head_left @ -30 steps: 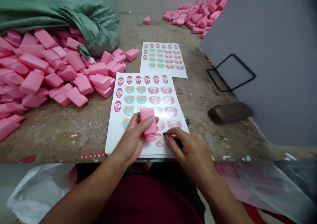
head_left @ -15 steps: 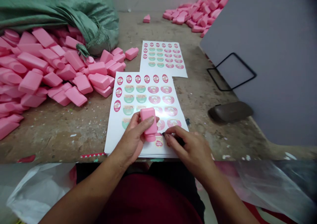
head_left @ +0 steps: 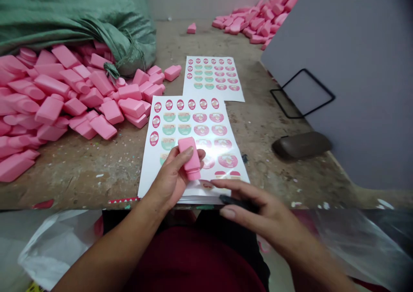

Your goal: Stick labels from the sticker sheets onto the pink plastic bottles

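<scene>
My left hand (head_left: 172, 175) grips a small pink plastic bottle (head_left: 190, 157), tilted with its neck pointing down towards me. Under it lies a stack of white sticker sheets (head_left: 146, 171) printed with pink and green labels. My right hand (head_left: 258, 208) is just right of the bottle's neck, index finger and thumb apart. A slim dark tool (head_left: 238, 202), its kind unclear, rests in that hand below the index finger. At the index fingertip is a small label (head_left: 206, 184), near the bottle's neck; whether it is stuck to the finger is unclear.
Loose pink bottles (head_left: 50, 109) spill from a green sack (head_left: 77, 16) on the left. A second sticker sheet (head_left: 211, 94) lies behind. At right are a dark brown case (head_left: 301, 145) and a grey panel (head_left: 355, 89) with a black wire frame (head_left: 303, 94). More bottles (head_left: 254, 18) are heaped at the back.
My right hand has moved down and right, its thumb and index finger spreading apart. A label now shows at the index fingertip. The bottle has shifted slightly left and tilted more.
</scene>
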`<state>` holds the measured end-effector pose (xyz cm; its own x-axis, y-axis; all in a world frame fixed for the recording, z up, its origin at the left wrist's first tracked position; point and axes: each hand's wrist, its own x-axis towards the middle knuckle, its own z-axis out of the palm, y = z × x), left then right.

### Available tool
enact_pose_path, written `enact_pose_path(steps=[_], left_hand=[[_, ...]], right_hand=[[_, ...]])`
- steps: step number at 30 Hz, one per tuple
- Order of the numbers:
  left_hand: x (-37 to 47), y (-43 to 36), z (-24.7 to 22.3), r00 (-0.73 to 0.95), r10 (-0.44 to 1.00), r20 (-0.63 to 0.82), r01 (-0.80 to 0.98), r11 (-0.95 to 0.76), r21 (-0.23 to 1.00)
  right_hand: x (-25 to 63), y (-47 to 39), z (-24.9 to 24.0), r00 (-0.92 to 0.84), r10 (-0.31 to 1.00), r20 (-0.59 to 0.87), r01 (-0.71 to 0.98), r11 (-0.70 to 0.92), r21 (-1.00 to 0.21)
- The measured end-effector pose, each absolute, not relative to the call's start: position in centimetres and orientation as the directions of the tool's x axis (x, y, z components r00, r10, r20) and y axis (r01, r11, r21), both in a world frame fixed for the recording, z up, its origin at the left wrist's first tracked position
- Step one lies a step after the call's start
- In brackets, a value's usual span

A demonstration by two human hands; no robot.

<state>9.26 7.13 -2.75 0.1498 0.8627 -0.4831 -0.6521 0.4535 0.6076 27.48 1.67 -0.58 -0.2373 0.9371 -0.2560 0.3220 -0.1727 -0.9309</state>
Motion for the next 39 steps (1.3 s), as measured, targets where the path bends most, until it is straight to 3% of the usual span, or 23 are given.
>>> enact_pose_path(steps=[3, 7, 12, 20, 25, 39], left_hand=[[9.2, 7.1, -2.6, 0.157, 0.869, -0.470, -0.644, 0.451, 0.618], [8.9, 7.0, -2.2, 0.220, 0.879, -0.422, -0.588, 0.465, 0.662], [8.8, 6.4, -1.7, 0.273, 0.872, -0.407, -0.549, 0.488, 0.678], [9.6, 4.9, -1.0, 0.356, 0.840, -0.410, -0.598, 0.542, 0.591], [9.8, 4.2, -0.8, 0.353, 0.835, -0.423, -0.628, 0.546, 0.554], [10.2, 4.3, -1.2, 0.267, 0.851, -0.452, -0.595, 0.514, 0.618]], right_hand=[[28.3, 1.9, -0.6, -0.017, 0.972, -0.236, 0.101, -0.233, -0.967], [27.5, 2.3, -1.1, 0.216, 0.969, -0.122, 0.160, -0.158, -0.974], [25.3, 3.2, -0.4, 0.203, 0.978, -0.049, 0.103, -0.071, -0.992], [23.9, 3.6, -0.2, 0.208, 0.977, -0.049, -0.119, -0.024, -0.993], [23.5, 3.4, -0.1, 0.195, 0.981, -0.007, -0.066, 0.006, -0.998], [23.1, 2.8, -1.0, 0.169, 0.969, 0.179, 0.191, 0.146, -0.971]])
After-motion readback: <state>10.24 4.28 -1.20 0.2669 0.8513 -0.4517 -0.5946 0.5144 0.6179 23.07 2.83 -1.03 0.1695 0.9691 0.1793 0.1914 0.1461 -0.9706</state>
